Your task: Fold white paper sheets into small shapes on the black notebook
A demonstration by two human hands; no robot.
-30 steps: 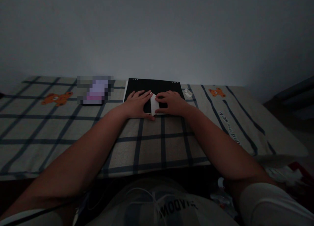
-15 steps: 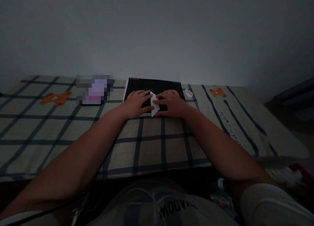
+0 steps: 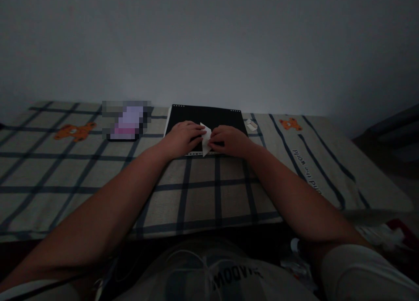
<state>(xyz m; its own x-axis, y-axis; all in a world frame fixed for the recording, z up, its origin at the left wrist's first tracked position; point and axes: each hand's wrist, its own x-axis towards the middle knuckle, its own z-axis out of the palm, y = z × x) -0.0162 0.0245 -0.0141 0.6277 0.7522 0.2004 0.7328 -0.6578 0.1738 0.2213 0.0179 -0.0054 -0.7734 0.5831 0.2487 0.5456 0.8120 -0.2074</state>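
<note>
A small folded white paper (image 3: 206, 140) lies over a black-covered book (image 3: 203, 113) in the middle of the table. My left hand (image 3: 184, 138) rests on the book's left part, its fingertips on the paper's left edge. From the other side, my right hand (image 3: 231, 140) pinches the paper's right edge between thumb and fingers. The far point of the paper shows between the two hands, and its near point reaches the book's front edge. Parts of the right edge are hidden by my right fingertips.
A checked tablecloth (image 3: 203, 196) with orange bear prints covers the table. A phone (image 3: 129, 122), partly pixelated, lies to the left of the book. A small folded paper piece (image 3: 252, 125) sits just right of the book. Behind the table stands a plain wall (image 3: 209, 43).
My right fingers have drawn together and curled at the paper's right edge. The paper's right side has changed shape, looking less pointed. My left hand has barely shifted.
</note>
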